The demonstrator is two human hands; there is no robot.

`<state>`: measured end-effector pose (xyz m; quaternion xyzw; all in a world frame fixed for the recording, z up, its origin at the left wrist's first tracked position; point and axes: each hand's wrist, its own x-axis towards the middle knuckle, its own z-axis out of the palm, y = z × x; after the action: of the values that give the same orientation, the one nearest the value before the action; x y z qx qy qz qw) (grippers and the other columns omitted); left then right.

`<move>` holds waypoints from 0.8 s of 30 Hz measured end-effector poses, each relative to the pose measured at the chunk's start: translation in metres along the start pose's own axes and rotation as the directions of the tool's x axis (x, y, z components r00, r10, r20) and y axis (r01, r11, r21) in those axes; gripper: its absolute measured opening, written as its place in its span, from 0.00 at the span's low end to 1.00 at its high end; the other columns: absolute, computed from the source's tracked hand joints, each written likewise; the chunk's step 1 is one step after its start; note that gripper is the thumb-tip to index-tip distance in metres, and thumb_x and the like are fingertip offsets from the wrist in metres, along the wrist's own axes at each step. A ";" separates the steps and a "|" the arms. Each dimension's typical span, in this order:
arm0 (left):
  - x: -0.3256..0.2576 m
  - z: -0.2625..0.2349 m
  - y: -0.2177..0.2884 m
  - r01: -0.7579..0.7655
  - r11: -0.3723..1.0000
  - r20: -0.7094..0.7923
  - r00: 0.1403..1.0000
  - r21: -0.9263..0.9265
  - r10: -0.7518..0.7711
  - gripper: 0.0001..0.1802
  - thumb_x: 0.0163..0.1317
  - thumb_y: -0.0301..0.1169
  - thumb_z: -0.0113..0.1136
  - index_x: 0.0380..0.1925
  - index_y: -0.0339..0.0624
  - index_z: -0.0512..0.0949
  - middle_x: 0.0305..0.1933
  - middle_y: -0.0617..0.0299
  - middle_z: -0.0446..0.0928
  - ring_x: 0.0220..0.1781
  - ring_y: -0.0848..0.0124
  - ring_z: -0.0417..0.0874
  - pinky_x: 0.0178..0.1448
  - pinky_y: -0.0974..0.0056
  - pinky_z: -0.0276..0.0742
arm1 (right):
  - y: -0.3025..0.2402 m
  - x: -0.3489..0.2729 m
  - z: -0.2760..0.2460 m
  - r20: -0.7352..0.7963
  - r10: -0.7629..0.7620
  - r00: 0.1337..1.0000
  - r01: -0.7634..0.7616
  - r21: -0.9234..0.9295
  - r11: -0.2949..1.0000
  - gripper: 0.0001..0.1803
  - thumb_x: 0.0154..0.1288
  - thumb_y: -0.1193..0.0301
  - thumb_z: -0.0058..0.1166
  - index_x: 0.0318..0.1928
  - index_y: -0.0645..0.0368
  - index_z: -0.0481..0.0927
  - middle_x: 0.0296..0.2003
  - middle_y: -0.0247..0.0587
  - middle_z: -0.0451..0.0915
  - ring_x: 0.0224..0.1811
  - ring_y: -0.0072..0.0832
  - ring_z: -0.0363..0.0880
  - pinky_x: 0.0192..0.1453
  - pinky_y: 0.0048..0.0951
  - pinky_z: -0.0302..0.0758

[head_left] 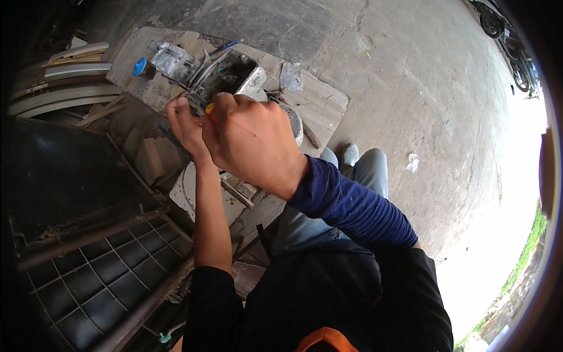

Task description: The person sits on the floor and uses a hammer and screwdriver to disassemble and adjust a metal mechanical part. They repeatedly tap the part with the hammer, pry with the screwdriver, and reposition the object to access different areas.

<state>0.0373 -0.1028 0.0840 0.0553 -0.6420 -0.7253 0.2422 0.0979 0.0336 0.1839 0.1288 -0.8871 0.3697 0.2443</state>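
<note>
My right hand [252, 141] is raised in front of me, its fingers closed around a small yellow-handled tool [209, 108] of which only a tip shows. My left hand [185, 126] is just beside it, fingers curled near the same spot; whether it grips anything is hidden by the right hand. Both hands hover over a grey metal box-like part [226, 73] lying on a worn wooden board [316, 102]. A round grey disc [293, 120] peeks out behind my right hand.
A blue cap [139, 66] and a clear plastic wrap [170, 58] lie on the board. Curved white strips [64, 97] are stacked at left. A dark metal grid [99, 270] sits lower left. Concrete floor [422, 88] spreads to the right; my shoe [349, 154] rests on it.
</note>
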 end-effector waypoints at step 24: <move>-0.006 0.008 0.009 0.039 0.998 -0.009 0.999 -0.047 -0.039 0.13 0.71 0.39 0.48 0.37 0.41 0.73 0.30 0.69 0.67 0.28 0.82 0.60 0.29 0.72 0.58 | -0.003 -0.002 0.002 0.011 0.052 0.999 -0.052 0.036 0.998 0.13 0.61 0.67 0.55 0.30 0.67 0.74 0.18 0.49 0.75 0.18 0.45 0.78 0.21 0.41 0.75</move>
<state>0.0422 -0.0938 0.0929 0.0657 -0.6223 -0.7446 0.2326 0.1007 0.0300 0.1835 0.1120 -0.8846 0.3912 0.2277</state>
